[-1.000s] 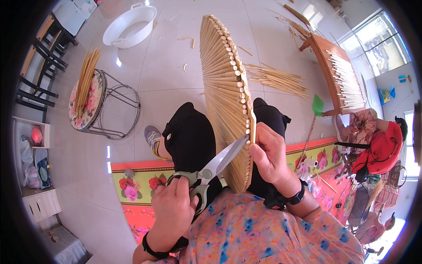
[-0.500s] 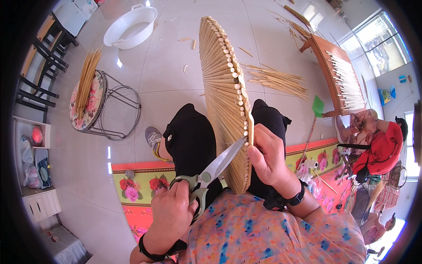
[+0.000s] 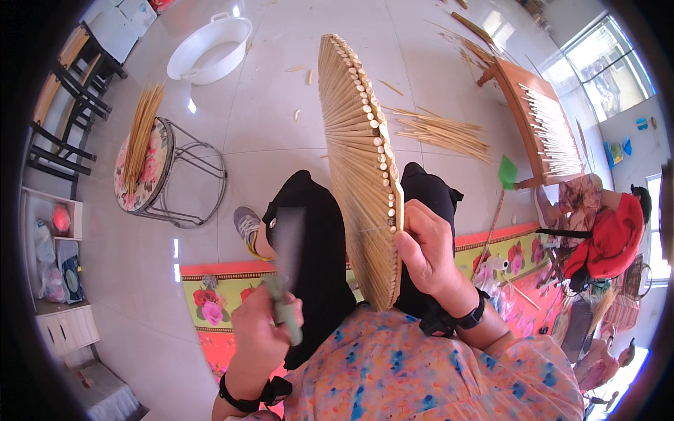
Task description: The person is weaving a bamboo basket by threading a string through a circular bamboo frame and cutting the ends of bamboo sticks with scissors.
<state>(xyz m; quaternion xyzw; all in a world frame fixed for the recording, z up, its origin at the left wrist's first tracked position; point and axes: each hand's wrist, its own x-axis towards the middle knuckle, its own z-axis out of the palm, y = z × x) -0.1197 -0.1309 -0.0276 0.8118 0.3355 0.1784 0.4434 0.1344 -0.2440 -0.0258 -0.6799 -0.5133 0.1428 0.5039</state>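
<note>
Nearest, the left hand (image 3: 261, 330) is clenched around the green handles of a pair of scissors (image 3: 284, 277), whose blades point up and away, blurred against the dark trousers over the person's left knee. Just to the right, the right hand (image 3: 425, 249) has its grip closed on the near right edge of a bamboo fan frame (image 3: 358, 161), thumb on the rim and fingers behind; a dark band sits on each wrist. The frame stands on edge between the knees, its slats spreading from the near end to a rounded far rim lined with cut stick ends, and the scissors are near it but apart from it. Below the legs lies a floral mat (image 3: 210, 295) in yellow and red on the pale tiled floor. Farther left stands a round stool (image 3: 151, 168) with a flowered seat carrying a bundle of bamboo sticks (image 3: 140, 130). Farther right, loose bamboo strips (image 3: 442, 130) lie on the floor beside a wooden rack (image 3: 537, 116), and another seated person in red (image 3: 607, 235) is at the right edge. Farthest off sits a white plastic basin (image 3: 209, 48).
</note>
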